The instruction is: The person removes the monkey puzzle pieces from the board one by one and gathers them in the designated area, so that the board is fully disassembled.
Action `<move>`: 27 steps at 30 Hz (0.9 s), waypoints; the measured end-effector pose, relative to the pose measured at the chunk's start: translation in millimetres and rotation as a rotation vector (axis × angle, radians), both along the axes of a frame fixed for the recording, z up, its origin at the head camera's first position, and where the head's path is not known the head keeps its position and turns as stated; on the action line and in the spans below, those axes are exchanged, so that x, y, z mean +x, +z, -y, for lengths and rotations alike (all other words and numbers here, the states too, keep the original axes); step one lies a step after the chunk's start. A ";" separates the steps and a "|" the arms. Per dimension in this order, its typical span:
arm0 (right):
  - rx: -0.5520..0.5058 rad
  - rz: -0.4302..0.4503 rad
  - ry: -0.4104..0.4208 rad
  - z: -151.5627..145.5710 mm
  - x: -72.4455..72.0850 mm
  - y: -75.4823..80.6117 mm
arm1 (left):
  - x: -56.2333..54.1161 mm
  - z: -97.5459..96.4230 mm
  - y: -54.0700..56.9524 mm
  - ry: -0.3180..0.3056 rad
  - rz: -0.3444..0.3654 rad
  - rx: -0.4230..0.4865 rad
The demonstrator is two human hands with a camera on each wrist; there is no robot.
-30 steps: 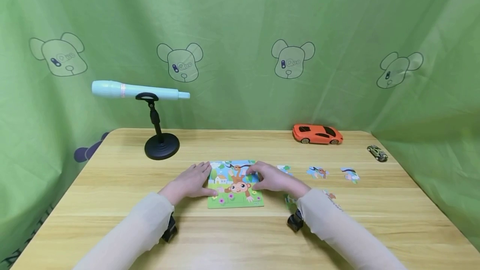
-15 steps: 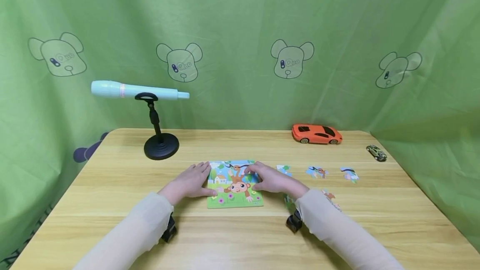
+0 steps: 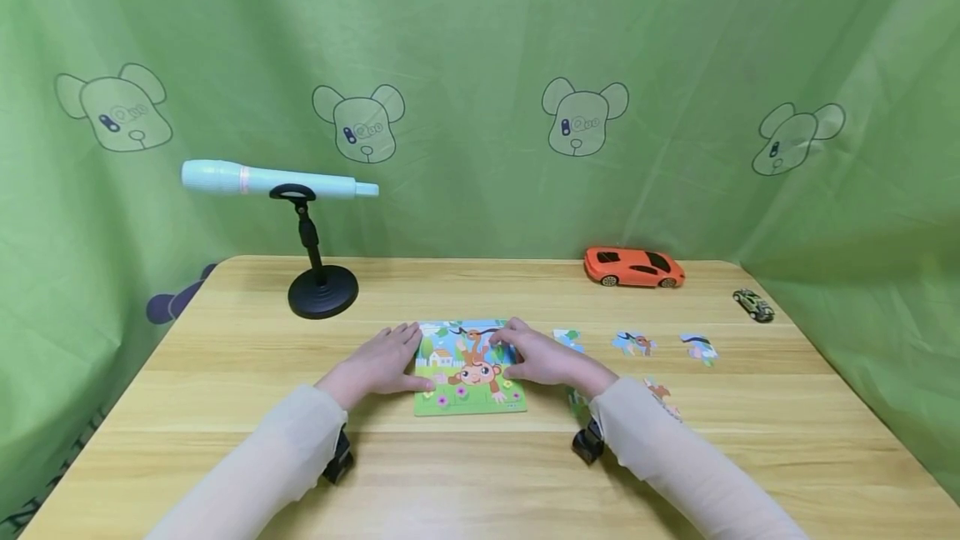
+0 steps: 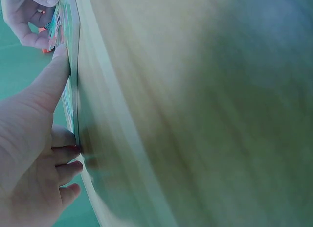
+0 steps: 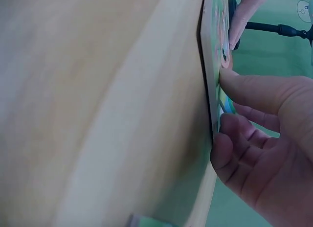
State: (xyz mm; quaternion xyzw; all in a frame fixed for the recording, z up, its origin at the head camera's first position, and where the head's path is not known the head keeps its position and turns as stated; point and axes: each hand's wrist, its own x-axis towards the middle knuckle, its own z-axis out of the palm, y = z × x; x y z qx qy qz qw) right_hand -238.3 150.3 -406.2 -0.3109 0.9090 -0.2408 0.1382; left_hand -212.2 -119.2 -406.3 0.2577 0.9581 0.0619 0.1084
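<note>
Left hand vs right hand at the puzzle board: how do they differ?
Side: the left hand is at the puzzle board's left edge, the right hand at its right edge.
Pose: the left hand's fingers look straighter; the right hand's fingers are more curled.
Shared: both touch the board, thumbs on top.

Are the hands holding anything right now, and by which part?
No firm hold shows: the left hand rests at the puzzle board's left edge, thumb on top; the right hand touches its right side, whether pinching cannot be told.
</note>
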 end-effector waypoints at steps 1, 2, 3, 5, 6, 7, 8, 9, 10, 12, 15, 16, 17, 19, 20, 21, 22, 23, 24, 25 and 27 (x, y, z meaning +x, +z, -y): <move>-0.002 -0.007 0.005 0.2 0.1 0.3 | 0.1 -0.1 0.1 0.001 0.001 -0.005; -0.003 -0.014 0.010 0.3 0.2 0.7 | 0.1 0.0 0.2 0.002 0.002 -0.004; -0.008 -0.019 0.016 0.4 0.2 1.0 | 0.0 0.0 0.1 0.002 0.003 -0.003; -0.016 -0.023 0.022 0.2 0.4 1.4 | -0.3 0.1 -0.2 0.004 0.006 -0.004; -0.021 -0.023 0.024 0.1 0.3 1.5 | -0.2 0.0 -0.2 0.004 0.007 -0.004; -0.026 -0.021 0.025 0.1 0.1 1.5 | -0.2 0.0 -0.2 0.004 0.007 -0.005; -0.029 -0.019 0.025 0.0 0.1 1.6 | -0.1 -0.1 -0.3 0.003 0.008 0.001; -0.032 -0.017 0.024 0.2 -0.1 1.5 | -0.1 -0.2 -0.2 0.002 0.007 0.000; -0.031 -0.019 0.020 0.4 -0.1 1.5 | -0.2 -0.1 -0.4 0.001 0.006 -0.001; -0.028 -0.018 0.018 0.9 -0.3 1.2 | -0.2 -0.1 -0.4 0.000 0.007 0.000; -0.016 -0.022 0.015 2.0 -0.1 0.6 | -0.3 -0.1 0.1 -0.004 0.006 0.000; -0.010 -0.022 0.014 2.3 0.1 0.7 | -0.4 -0.2 0.3 -0.004 0.008 0.001; -0.003 -0.019 0.016 2.5 0.2 0.8 | -0.2 -0.4 0.8 -0.004 0.009 0.005; 0.011 -0.019 0.016 2.6 0.3 1.1 | 0.0 -0.6 1.3 -0.004 0.008 0.006; 0.016 -0.018 0.018 2.3 0.4 1.5 | 0.1 -0.7 1.4 -0.003 0.009 0.002; 0.024 -0.016 0.016 1.8 0.4 1.8 | 0.1 -0.8 1.4 -0.003 0.009 -0.002; 0.028 -0.013 0.015 1.2 0.4 2.2 | 0.2 -0.8 1.4 -0.004 0.008 0.003; 0.029 -0.012 0.019 0.5 0.2 2.6 | 0.2 -0.8 1.3 -0.005 0.006 0.001; 0.027 -0.009 0.024 0.0 0.2 3.1 | 0.2 -0.8 1.3 -0.006 0.003 -0.002; 0.023 -0.004 0.029 -0.6 0.1 3.7 | 0.1 -0.8 1.2 -0.007 0.000 -0.001; 0.021 0.002 0.042 -1.6 -0.4 4.8 | -0.2 -0.7 1.3 -0.009 -0.003 -0.004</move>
